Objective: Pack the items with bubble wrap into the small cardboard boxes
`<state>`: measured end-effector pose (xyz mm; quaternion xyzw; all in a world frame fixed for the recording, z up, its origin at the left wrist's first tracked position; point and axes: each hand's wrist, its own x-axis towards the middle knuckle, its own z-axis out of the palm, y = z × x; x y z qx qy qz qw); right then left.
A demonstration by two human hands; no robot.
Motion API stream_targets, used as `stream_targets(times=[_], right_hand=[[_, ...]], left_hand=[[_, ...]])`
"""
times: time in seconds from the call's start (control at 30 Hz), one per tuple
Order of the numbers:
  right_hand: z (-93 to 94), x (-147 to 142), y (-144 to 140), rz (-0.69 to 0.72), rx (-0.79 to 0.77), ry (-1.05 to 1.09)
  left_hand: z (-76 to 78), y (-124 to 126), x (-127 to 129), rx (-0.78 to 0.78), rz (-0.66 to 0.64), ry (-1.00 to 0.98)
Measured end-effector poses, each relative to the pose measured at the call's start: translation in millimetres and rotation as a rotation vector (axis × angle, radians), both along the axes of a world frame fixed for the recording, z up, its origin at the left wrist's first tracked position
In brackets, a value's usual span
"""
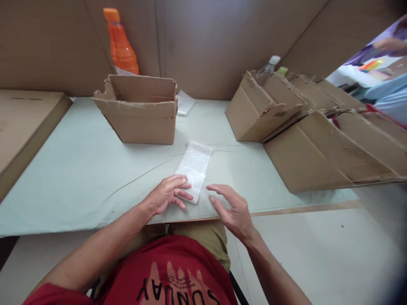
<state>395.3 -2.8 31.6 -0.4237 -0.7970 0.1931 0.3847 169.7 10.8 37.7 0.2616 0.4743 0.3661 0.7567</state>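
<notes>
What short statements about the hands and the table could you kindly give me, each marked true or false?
1. A strip of bubble wrap lies on the table. True.
2. The right hand grips the bubble wrap. False: it is open, apart from it.
3. The left hand has its fingers spread, overlapping the bubble wrap in this view. True.
4. The orange-capped bottle lies flat. False: it stands, partly hidden by a cardboard box.
5. The person's shirt is blue. False: it is red.
</notes>
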Motion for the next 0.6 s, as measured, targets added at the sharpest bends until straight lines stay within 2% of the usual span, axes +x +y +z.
stream_targets(times=[0.07, 0.13, 0.2, 0.3, 0.37, 0.47, 0.53, 0.6], right_hand=[[-9.9, -7, -8, 0.108, 0.042, -0.084], [-22.6, -15, -11, 0.162, 0.066, -0.181], [-34.3, -23, -10, 0.164, 0.094, -0.272], [-43.8, -32, -5, 0.136, 0.144, -0.317], [-43.9, -35, -2, 0.128, 0.157, -0.261], [-38.7, -35, -2, 0.107, 0.077, -0.115], [-34.4, -33, -5, 0.098, -0.039, -0.039], [-30.8, -29, -11, 0.093, -0.135, 0.01]], left_hand=[[-3.5, -5, -1, 0.036, -0.001, 0.028], [-7.4, -14, -4, 0.168, -0.013, 0.16], [-12.1, -23, -10, 0.452, -0.016, 0.442], [-20.8, -34, -21, 0.994, -0.048, 0.925], [-27.0, -37, -27, 1.229, -0.116, 1.112], [-33.9, -39, -30, 1.346, -0.18, 1.177], [-35.7, -40, -29, 1.331, -0.176, 1.119], [-35.6, -41, -27, 1.25, -0.168, 1.039]])
